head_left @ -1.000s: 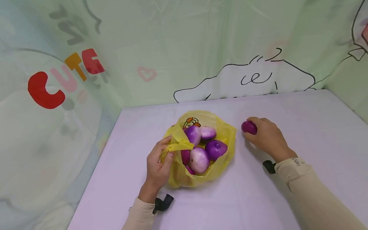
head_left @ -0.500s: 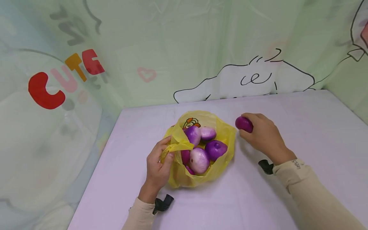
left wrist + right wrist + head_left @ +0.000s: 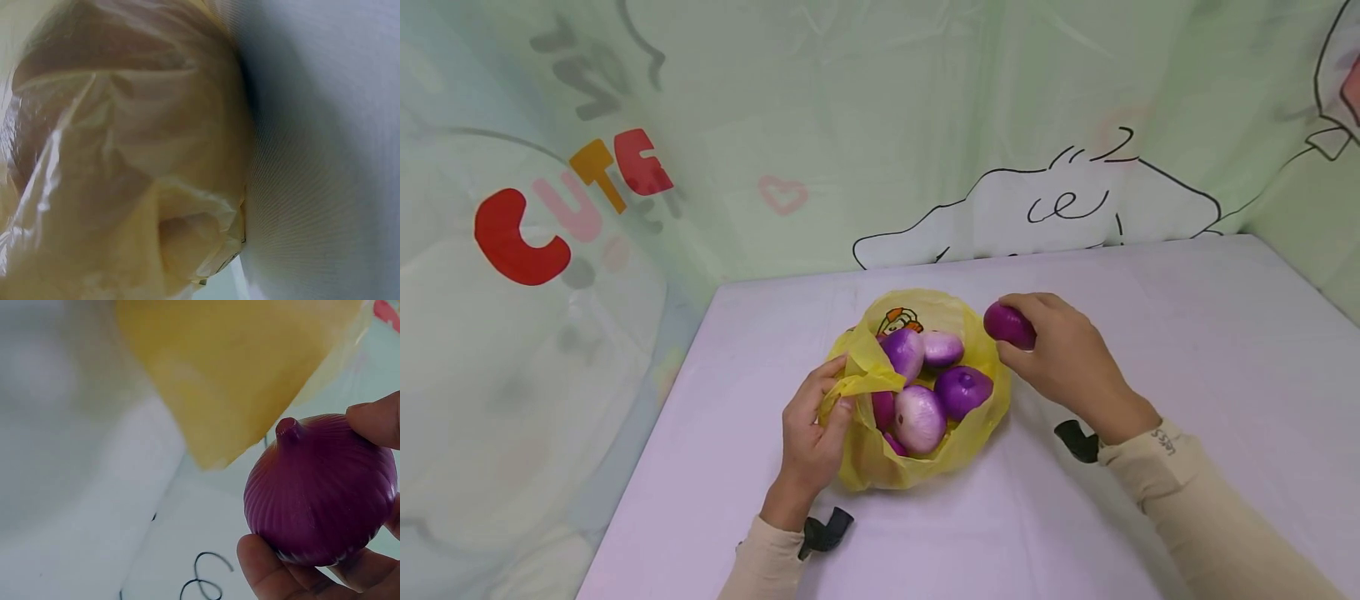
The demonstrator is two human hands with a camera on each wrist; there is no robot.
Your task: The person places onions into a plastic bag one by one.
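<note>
A yellow plastic bag (image 3: 966, 454) stands on the table with its mouth spread, holding several purple and white onions (image 3: 921, 418). My left hand (image 3: 815, 429) pinches the bag's left rim between thumb and fingers. In the right hand (image 3: 1071, 358) is a dark purple onion (image 3: 1009, 325), held just above the bag's right rim. The right wrist view shows this onion (image 3: 322, 490) with its short stem, gripped between thumb and fingertips. Bag plastic (image 3: 125, 156) fills much of the left wrist view, and the left fingers are hidden there.
The table has a pale lilac cloth (image 3: 1225, 350). Behind it hangs a light green printed curtain (image 3: 880, 125) with letters and line drawings. A black wrist mount (image 3: 827, 531) sits on the left wrist, and another mount (image 3: 1077, 440) on the right.
My right hand has carried the purple onion leftward and slightly up, from right of the bag to its right rim. The left hand and bag have stayed in place.
</note>
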